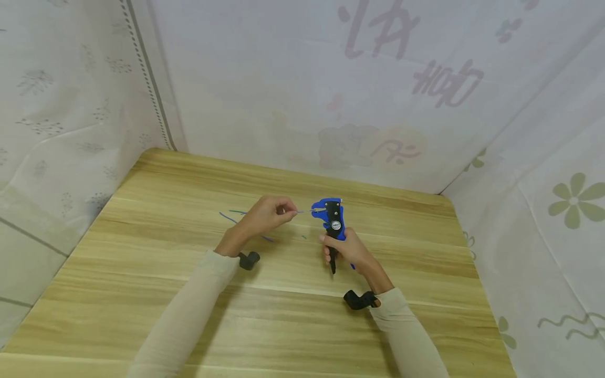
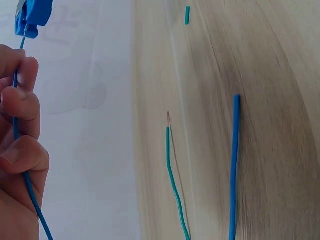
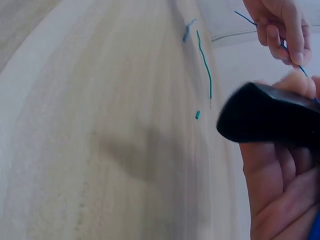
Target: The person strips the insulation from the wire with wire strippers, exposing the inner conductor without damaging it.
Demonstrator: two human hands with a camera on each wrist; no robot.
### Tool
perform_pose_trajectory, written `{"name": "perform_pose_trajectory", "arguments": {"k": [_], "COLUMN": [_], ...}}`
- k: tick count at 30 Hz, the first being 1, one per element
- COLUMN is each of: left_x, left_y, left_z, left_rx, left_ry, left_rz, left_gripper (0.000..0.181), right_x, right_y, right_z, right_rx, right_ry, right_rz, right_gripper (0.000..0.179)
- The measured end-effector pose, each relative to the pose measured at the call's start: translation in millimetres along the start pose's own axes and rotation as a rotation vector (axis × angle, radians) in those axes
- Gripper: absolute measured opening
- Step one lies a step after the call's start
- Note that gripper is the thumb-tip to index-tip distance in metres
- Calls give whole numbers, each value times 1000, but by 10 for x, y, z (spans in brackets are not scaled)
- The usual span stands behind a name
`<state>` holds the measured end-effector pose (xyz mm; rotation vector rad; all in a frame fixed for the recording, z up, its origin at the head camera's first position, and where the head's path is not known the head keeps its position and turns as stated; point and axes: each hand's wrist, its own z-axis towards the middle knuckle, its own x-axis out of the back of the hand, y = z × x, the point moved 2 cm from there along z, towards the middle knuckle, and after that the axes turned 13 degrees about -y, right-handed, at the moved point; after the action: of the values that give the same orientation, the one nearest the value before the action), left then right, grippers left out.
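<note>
My left hand (image 1: 268, 215) pinches a thin blue wire (image 2: 33, 197) between thumb and fingers, and the wire runs back along the palm. The wire's front end reaches the mouth of a blue and black wire stripper (image 1: 334, 212); how deep it sits is too small to tell. My right hand (image 1: 352, 249) grips the stripper by its handles, head up, above the table. In the right wrist view a black handle (image 3: 270, 112) hides part of that hand. Below lies a green wire (image 2: 172, 180) with a bare copper end.
A second blue wire (image 2: 234, 165) lies on the wooden table (image 1: 293, 320) beside the green one. A short green piece (image 2: 187, 15) lies apart, between the hands. Printed white cloth (image 1: 264, 94) hangs behind the table and along its sides.
</note>
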<state>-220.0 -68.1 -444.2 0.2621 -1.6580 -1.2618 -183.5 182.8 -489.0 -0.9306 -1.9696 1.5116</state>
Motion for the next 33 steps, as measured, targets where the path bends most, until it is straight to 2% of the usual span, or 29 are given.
{"name": "perform_pose_trajectory", "arguments": {"k": [5, 16, 25, 33], "left_x": [16, -1, -3, 7], "left_y": [-18, -61, -63, -67], "left_z": [-13, -13, -18, -33], "left_rx": [3, -20, -19, -13], "left_ry": [12, -4, -19, -22], "left_rz": [3, -49, -78, -56], "left_gripper": [8, 7, 7, 6], "right_x": [17, -30, -25, 0], "right_y": [-9, -7, 16, 29], "right_z": [-12, -17, -1, -9], "right_rx": [-9, -16, -25, -8], "right_ry": [-12, -36, 43, 45], "right_rz": [-34, -7, 5, -5], "right_gripper": [32, 32, 37, 36]}}
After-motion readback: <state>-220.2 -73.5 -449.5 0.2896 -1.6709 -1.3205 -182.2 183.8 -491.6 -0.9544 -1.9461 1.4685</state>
